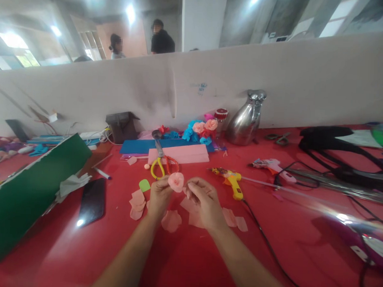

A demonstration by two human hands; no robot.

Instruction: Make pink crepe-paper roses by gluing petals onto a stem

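My left hand (pixel 159 197) is closed around the base of a small pink paper rose (pixel 176 181), holding it up over the red table (pixel 186 253). My right hand (pixel 203 199) is right beside it, fingers pinched at the flower's edge, apparently on a pink petal piece. Several cut pink paper petals (pixel 171 221) lie on the table under and around both hands. Yellow-handled scissors (pixel 161 163) lie just beyond the flower. A yellow glue gun (pixel 231 179) rests to the right of my right hand.
A green paper roll (pixel 27 187) and a black phone (pixel 92 200) lie at left. Folded pink and blue paper (pixel 178 153), finished paper flowers (pixel 201 129), a metal jug (pixel 246 118), a second glue gun (pixel 273 166) and black cables (pixel 337 145) sit further back and right. Two people stand behind the partition.
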